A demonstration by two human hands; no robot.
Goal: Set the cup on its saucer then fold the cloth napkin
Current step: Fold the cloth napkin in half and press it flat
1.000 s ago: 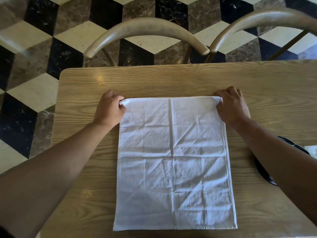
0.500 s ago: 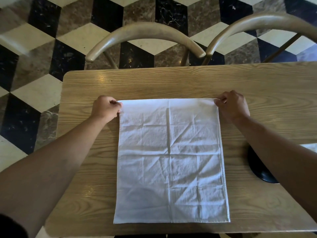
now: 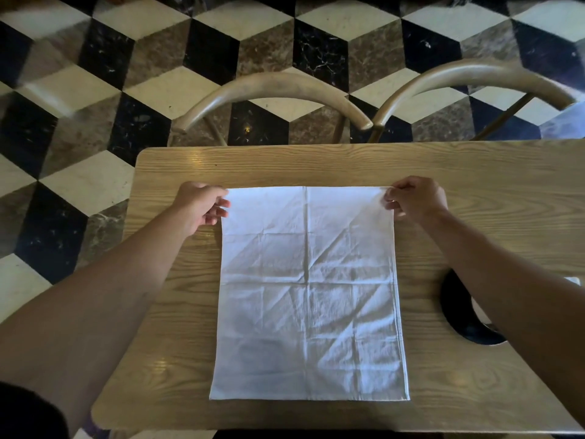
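A white cloth napkin point(image 3: 308, 293) with crease lines lies spread flat in the middle of the wooden table point(image 3: 474, 191). My left hand point(image 3: 201, 204) pinches its far left corner. My right hand point(image 3: 416, 198) pinches its far right corner. Both far corners look lifted slightly off the wood. A black saucer point(image 3: 459, 315) sits at the right, mostly hidden under my right forearm. A bit of white shows on it, and I cannot tell whether that is the cup.
Two curved wooden chair backs point(image 3: 272, 90) point(image 3: 474, 77) stand just beyond the table's far edge. Below lies a tiled floor point(image 3: 95, 90) in black, cream and brown. The table's left edge point(image 3: 133, 236) runs close to my left forearm.
Both hands have kept their hold on the far corners, and the far edge has risen a little. The camera has pulled back, so more of the floor and chairs shows.
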